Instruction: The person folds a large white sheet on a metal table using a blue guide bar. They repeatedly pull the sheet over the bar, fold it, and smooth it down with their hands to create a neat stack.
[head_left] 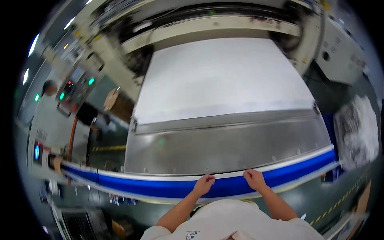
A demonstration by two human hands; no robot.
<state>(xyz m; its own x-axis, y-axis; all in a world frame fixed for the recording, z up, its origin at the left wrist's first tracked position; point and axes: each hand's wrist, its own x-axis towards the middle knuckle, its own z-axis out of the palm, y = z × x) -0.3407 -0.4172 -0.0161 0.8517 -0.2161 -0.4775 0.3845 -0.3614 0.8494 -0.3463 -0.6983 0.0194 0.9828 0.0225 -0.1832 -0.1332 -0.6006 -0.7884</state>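
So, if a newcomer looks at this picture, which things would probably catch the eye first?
Probably the broad white surface, which fills the upper middle and ends at a grey metal plate. Below that plate, a bright blue belt curves across the picture, with the person's left hand and right hand over it. Green lights also glow on the left side.

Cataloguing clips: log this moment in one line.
left grip: at blue belt | right grip: likewise | white sheet: beyond metal plate
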